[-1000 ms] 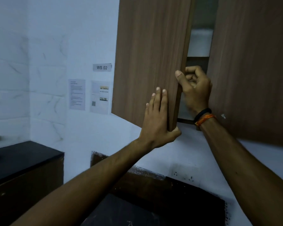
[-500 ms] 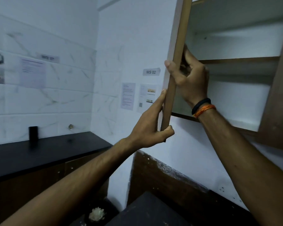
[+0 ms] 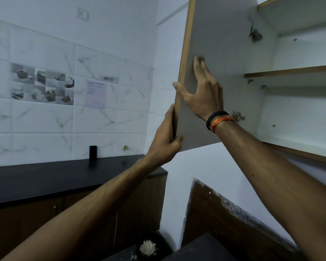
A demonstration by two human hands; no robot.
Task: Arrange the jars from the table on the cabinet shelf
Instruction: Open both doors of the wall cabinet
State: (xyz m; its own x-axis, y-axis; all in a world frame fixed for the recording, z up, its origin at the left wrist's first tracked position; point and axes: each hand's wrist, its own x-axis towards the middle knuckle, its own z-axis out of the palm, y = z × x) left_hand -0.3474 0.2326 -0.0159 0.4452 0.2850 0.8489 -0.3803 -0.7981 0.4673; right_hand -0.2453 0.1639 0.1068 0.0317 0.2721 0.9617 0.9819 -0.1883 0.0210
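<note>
Gripping door edge, left hand; right hand flat.

Open door left of shelf

left hand's fingers behind cabinet door, door's top cut off

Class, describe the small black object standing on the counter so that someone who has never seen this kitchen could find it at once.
Start at the long black countertop under the marble-tiled wall on the left. At its back edge, against the tiles, stands a small black upright block. It is the only dark thing standing there; the small brass-coloured fitting to its right is fixed on the wall.
</note>
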